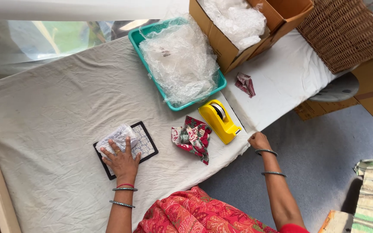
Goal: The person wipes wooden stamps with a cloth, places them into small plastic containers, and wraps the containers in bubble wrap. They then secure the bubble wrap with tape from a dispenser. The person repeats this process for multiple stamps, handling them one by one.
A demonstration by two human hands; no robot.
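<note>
My left hand (121, 159) lies flat, fingers spread, on a crumpled piece of bubble wrap (116, 137) that rests on a black-framed patterned tile (144, 140). My right hand (259, 140) is closed in a fist at the table's front edge, just right of a yellow tape dispenser (219, 121); nothing shows in it. A folded red, green and white patterned cloth (193, 138) lies between the tile and the dispenser. Both wrists wear bangles.
A teal tray (136, 39) filled with bubble wrap stands at the back. Behind it are an open cardboard box (214, 41) with plastic wrap and a wicker basket (346, 32). A small cloth scrap (245, 83) lies on the white pad. Grey floor is to the right.
</note>
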